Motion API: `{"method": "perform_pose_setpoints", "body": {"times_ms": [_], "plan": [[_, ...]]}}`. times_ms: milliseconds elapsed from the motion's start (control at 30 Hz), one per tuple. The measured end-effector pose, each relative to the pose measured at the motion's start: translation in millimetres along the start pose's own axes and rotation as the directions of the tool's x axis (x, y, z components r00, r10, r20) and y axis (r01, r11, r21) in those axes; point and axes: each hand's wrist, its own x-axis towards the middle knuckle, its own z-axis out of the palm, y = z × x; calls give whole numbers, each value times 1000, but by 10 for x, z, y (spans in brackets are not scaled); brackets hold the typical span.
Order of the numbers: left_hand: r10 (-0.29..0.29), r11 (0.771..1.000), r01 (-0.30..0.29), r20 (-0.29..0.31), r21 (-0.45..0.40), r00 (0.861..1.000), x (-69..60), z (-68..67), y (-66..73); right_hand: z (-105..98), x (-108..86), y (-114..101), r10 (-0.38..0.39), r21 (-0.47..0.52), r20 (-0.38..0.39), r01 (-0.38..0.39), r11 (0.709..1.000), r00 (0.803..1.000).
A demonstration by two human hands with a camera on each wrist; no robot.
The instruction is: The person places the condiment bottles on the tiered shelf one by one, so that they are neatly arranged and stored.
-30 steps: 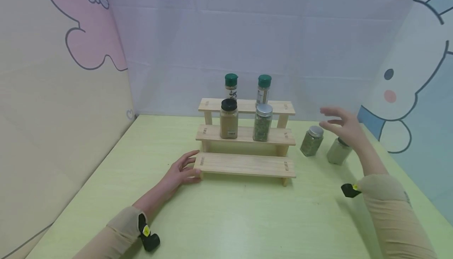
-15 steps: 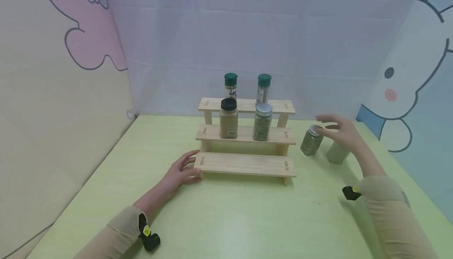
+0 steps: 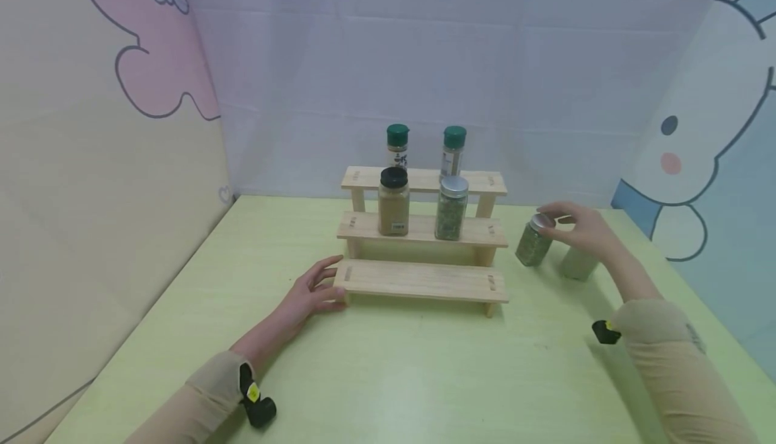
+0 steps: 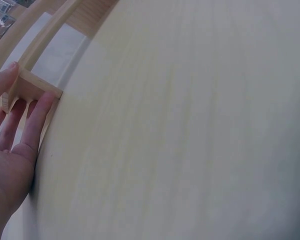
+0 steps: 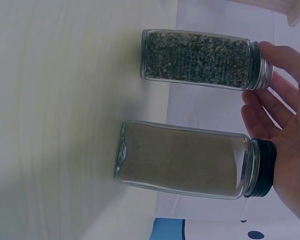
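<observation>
My right hand pinches the silver lid of a glass spice jar of dried green herbs, thumb on one side and fingers on the other. The jar stands on the table, right of the rack. Close under that hand is a black-lidded jar of pale powder, partly hidden in the head view. My left hand holds the left end of a three-step wooden spice rack at its lowest shelf. In the left wrist view, the thumb and fingertips touch the shelf end and its support.
On the middle shelf stand a black-lidded brown powder jar and a silver-lidded herb jar. Two green-capped bottles, left and right, stand on the top shelf. Cloth walls surround the table.
My right hand has come down and to the left from above the two loose jars, and now grips the herb jar's lid. The left hand stays on the rack.
</observation>
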Motion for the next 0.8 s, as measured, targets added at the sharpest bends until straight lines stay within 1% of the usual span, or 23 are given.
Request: {"method": "perform_pose_setpoints", "body": {"times_ms": [100, 267, 400, 800], "plan": [[2, 1000, -2, -1, 3, 1000, 3, 1, -2, -7, 9, 7, -4, -22, 13, 5, 1000, 1000], [7, 1000, -7, 0, 4, 1000, 14, -5, -15, -18, 18, 14, 12, -67, 40, -9, 998, 999], [7, 1000, -7, 1, 4, 1000, 20, -9, -19, -22, 23, 13, 25, -78, 52, -20, 997, 998], [0, 1000, 0, -4, 12, 1000, 26, -13, -24, 4, 24, 18, 31, -68, 28, -29, 997, 999]]}}
